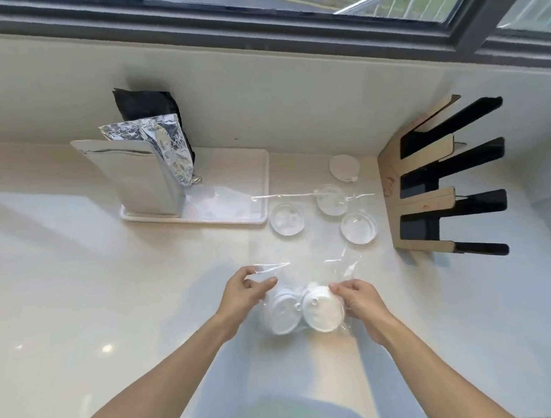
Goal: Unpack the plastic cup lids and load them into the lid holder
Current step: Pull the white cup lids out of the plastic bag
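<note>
Two stacks of white lids sit side by side inside a clear plastic bag [308, 272] on the pale counter [76, 271], right in front of me. The left stack [281, 314] and the right stack [323, 310] both lie tipped over, their round faces turned toward me and their long axes running away from me toward the bag's open mouth, which gapes toward the wall.

My left hand [245, 291] pinches the loose film at the bag's left edge between thumb and curled fingers. My right hand [358, 297] grips the right stack through the plastic, fingertips pinched at its upper rim.

Beyond the bag three clear lids lie flat and apart on the counter: one [287, 219] just beside the white tray [254, 164], one [331, 200] further back under a strip of film, one [358, 228] nearest the lid holder [393, 181]. A white lid [343, 166] rests behind them. The holder, cardboard with black slots, stands against the right wall, its slots opening toward the left; the loose clear lids lie between my bag and it. On the tray stand a silver pouch [135, 179], a crumpled foil bag [168, 144] and a black bag [147, 103]
</note>
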